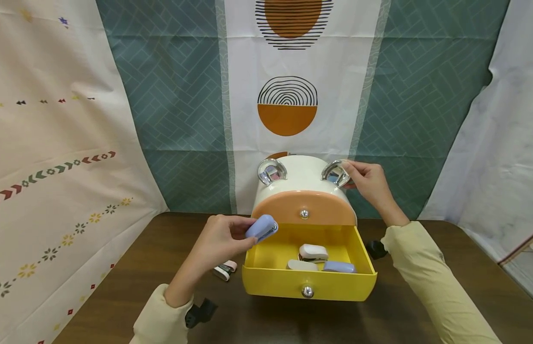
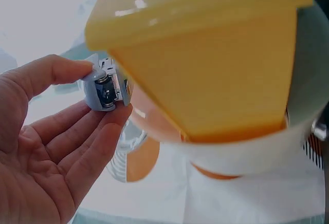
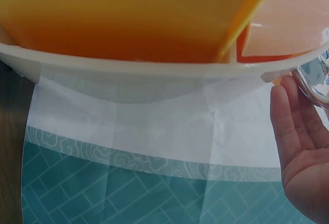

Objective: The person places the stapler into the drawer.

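My left hand [image 1: 223, 239] pinches a small lavender-blue stapler [image 1: 262, 228] between thumb and fingers, above the left side of the pulled-out yellow drawer [image 1: 309, 285]. In the left wrist view the stapler [image 2: 105, 88] shows its dark inner end and metal parts. A white stapler [image 1: 313, 252], an off-white one [image 1: 302, 265] and a blue one [image 1: 340, 266] lie inside the drawer. At the top right of the white drawer box [image 1: 304, 173], my right hand [image 1: 369, 184] holds the silver ear-shaped ring [image 1: 336, 173]. Only part of that hand [image 3: 303, 142] shows in the right wrist view.
On the brown table [image 1: 171, 253], left of the drawer, lie small white and pink staplers [image 1: 225, 270], partly behind my left forearm. The orange upper drawer [image 1: 304, 208] is closed. Patterned cloth [image 1: 189, 143] hangs behind the box.
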